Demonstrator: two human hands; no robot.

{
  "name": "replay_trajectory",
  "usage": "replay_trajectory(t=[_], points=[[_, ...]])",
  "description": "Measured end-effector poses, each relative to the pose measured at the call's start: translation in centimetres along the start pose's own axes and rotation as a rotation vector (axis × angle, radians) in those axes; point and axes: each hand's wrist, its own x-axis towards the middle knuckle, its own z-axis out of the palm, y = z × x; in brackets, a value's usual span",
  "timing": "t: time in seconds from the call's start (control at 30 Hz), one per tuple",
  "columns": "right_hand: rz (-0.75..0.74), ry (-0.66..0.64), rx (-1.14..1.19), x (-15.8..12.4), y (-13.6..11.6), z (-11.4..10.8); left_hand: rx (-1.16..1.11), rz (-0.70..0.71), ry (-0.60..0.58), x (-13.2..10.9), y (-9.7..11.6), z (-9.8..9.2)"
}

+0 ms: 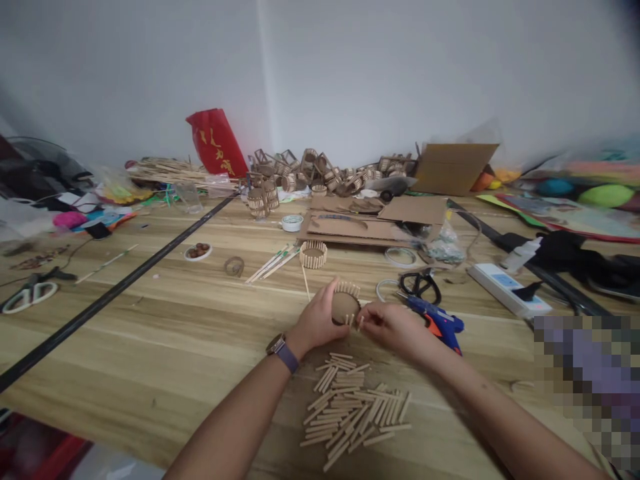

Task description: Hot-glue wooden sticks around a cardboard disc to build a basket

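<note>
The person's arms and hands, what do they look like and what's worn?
The left hand and right hand are gloveless; both forearms show no sleeves. A dark-faced, squarish watch with a muted purple strap circles the left wrist; the right wrist shows nothing worn.

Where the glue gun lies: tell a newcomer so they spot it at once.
On the wooden table, find the white power strip. The glue gun lies between it and the right hand. Unlike the black loops just behind, it is blue with an orange part.
</note>
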Motion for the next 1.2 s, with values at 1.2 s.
replay_trajectory(t=[1.2], points=[[-0.164, 0.134, 0.000, 0.6, 1.1, 1.7, 0.044, 0.036, -0.033, 0.0, -0.2, 0.0]])
